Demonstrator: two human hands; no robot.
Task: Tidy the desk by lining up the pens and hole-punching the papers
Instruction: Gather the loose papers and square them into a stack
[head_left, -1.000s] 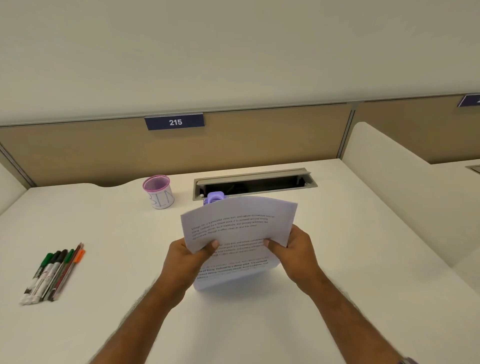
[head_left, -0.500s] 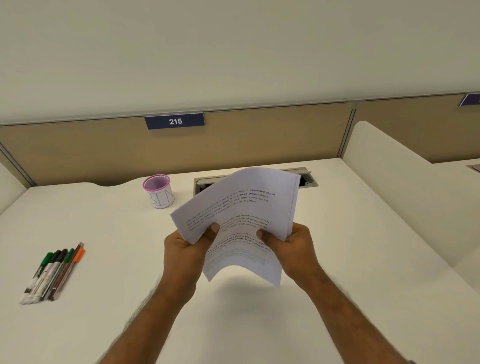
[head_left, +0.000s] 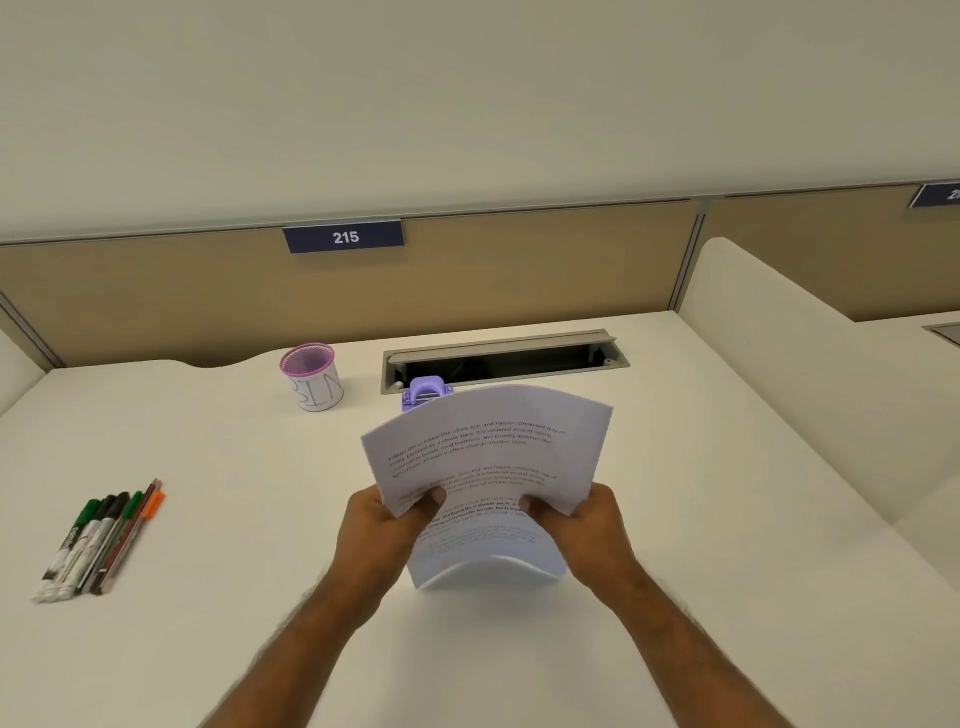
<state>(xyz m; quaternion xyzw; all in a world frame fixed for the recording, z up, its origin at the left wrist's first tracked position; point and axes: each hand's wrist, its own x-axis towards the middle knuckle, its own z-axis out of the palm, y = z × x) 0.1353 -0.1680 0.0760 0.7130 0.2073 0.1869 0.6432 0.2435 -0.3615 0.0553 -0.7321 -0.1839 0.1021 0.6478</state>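
Both hands gripping papers (head_left: 485, 457) above desk (head_left: 727, 493) middle: left hand (head_left: 382, 530), right hand (head_left: 584, 530), thumbs on top. Pens (head_left: 98, 540) lined up near left edge. Purple hole punch (head_left: 423, 393) behind papers.

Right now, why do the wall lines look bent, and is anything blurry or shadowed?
Head view: the wide lens bows the partition top and desk edges; light is soft and even, no glare; the papers cast a faint shadow beneath; their print is too soft to read fully; the forearms smear slightly near the bottom edge.
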